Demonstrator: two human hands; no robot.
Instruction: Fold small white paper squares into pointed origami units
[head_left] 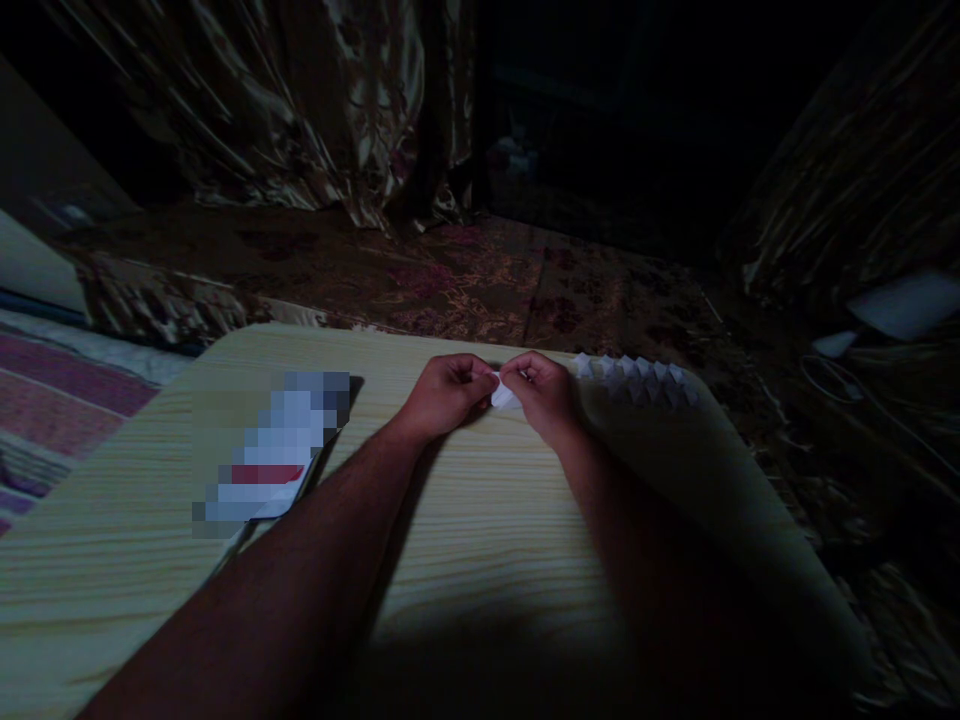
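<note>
Near the far edge of the wooden table, a small piece of white paper is pinched between both my hands. My left hand has its thumb and fingers closed on the paper's left side. On the other side my right hand grips it with curled fingers. The fingers cover part of the paper, so its full shape is hidden. To the right of my right hand, several small folded white paper pieces stand in rows by the table's far right corner.
A phone-like flat object, blurred by pixels, lies on the table left of my left forearm. Patterned curtains hang behind a brocade-covered ledge. A striped cloth is at left. A white object with a cable lies at right.
</note>
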